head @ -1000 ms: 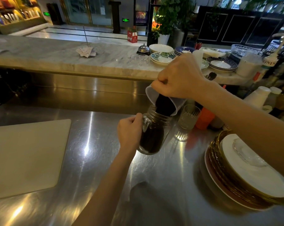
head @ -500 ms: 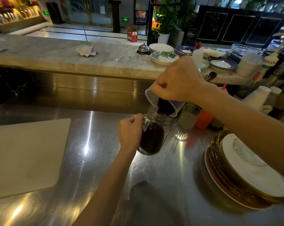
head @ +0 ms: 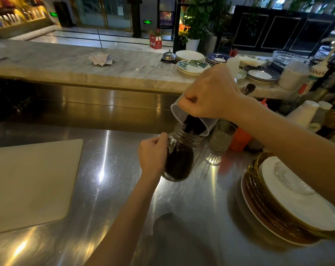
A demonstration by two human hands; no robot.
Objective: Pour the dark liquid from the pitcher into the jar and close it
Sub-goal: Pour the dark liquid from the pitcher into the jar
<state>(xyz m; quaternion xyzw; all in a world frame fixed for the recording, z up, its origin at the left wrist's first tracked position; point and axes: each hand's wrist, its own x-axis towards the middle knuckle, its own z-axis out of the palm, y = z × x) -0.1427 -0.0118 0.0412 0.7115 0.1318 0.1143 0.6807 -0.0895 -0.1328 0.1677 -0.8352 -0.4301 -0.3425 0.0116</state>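
Observation:
A clear glass jar (head: 180,160) with a handle stands on the steel counter (head: 112,169), mostly full of dark liquid. My left hand (head: 153,152) grips its handle on the left side. Above the jar's open mouth my right hand (head: 210,93) holds a translucent plastic pitcher (head: 193,120) tipped steeply down to the left. Dark liquid lies in the pitcher's lower part, right over the jar's mouth. No lid for the jar shows in view.
A pale cutting board (head: 30,181) lies at the left. A stack of plates (head: 289,202) sits at the right. A cut-glass tumbler (head: 221,136) and an orange container (head: 239,141) stand just right of the jar. Dishes crowd the marble ledge (head: 86,72) behind.
The pitcher has tipped a little further and holds less dark liquid. The level in the jar has risen. Both hands stay where they were.

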